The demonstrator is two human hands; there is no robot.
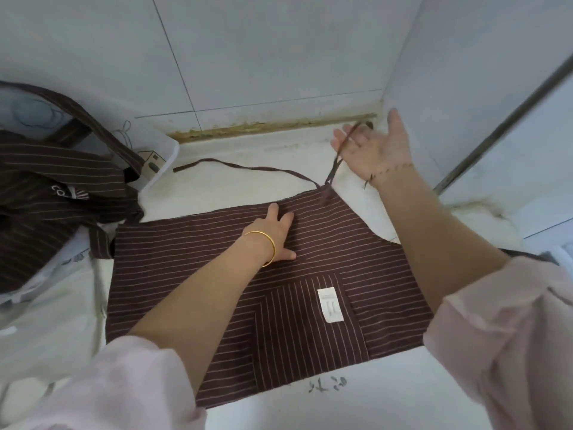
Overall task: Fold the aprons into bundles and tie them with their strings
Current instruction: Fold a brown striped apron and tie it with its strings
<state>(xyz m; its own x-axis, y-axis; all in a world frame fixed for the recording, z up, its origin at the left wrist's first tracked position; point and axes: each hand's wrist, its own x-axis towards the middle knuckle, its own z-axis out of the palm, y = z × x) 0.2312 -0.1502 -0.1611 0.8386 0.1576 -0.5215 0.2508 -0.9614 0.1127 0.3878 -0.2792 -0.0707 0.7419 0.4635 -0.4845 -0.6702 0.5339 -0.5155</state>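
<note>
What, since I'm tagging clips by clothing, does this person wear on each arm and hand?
Both arms wear pale pink sleeves, the left sleeve and right sleeve pushed up off the forearms. A plain gold bangle circles the wrist of the left hand. A thin reddish thread bracelet with loose ends sits at the wrist of the right hand. No gloves or rings show.
</note>
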